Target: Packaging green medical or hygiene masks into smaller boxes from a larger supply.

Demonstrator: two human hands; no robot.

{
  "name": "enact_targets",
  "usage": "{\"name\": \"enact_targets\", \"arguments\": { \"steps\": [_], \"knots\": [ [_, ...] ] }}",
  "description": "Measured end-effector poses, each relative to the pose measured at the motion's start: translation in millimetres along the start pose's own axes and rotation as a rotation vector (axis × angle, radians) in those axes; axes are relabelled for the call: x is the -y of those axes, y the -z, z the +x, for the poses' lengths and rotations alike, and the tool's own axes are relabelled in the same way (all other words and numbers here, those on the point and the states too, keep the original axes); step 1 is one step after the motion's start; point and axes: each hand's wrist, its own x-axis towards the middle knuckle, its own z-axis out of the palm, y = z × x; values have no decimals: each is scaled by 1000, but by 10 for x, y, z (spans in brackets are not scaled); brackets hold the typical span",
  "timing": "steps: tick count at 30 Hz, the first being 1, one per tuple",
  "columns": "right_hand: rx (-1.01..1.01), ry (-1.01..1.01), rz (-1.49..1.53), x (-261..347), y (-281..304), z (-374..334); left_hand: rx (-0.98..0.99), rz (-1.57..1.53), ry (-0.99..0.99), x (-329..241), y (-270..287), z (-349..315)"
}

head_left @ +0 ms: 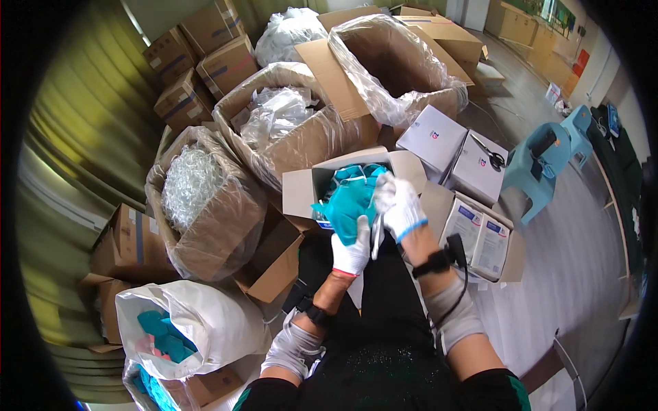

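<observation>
My left hand (351, 255), in a white knit glove, is closed on the lower edge of a teal face mask (348, 209). In a matching glove, my right hand (399, 204) is closed at the mask's right side; what its fingertips pinch is hidden. A pale strip (377, 236) hangs below it. Both hands are above the near edge of an open white-flapped carton (299, 194). More teal masks (373, 171) lie inside it, partly hidden by the held one.
Plastic-lined cartons (205, 236) with clear scraps stand left and ahead; another lined carton (373, 58) is beyond. Scissors (492, 157) lie on white boxes (433, 140) at right, near an open carton of small boxes (473, 233). Blue stools (538, 171) stand farther right, a white sack (219, 322) lower left.
</observation>
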Motion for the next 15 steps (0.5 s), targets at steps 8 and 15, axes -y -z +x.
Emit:
{"name": "enact_targets", "arguments": {
  "steps": [8,15],
  "knots": [
    [-45,354,-99,1017,485,134,33,-669,145,226,334,-574],
    [386,-428,524,-678,373,-647,284,-1446,641,-378,139,-290]
  ]
}}
